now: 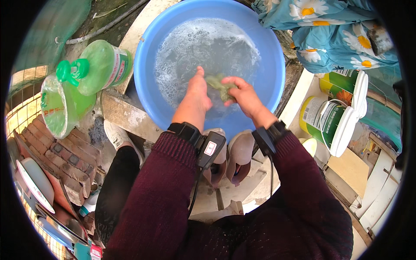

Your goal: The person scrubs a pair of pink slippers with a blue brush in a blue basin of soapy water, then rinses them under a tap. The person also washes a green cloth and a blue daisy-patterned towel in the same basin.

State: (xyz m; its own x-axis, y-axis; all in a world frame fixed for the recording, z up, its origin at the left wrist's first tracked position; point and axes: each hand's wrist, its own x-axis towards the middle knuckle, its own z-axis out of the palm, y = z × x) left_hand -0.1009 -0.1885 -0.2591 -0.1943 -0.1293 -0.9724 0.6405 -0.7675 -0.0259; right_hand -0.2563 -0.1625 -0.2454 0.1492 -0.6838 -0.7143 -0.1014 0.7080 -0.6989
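A round blue plastic basin (143, 65) holds cloudy water with white suds. Over its near part, my right hand (242, 94) pinches a soft, wet, pale green item (221, 86) between thumb and fingers; it may be a scrubber or cloth, blurred here. My left hand (198, 89) is just left of it, turned on edge with fingers pointing away, and no object shows in it. Whether the left hand touches the green item is hard to tell. A pair of pale shoes (240, 152) stands against the near side of the basin.
At left are a green-capped jug (100, 66) and a cut green plastic container (70, 107), with stacked bricks (70, 156) below. Labelled buckets (328, 122) lie at right, beneath blue daisy-print fabric (341, 42). A person's white shoe (115, 133) is near the stone ledge (130, 113).
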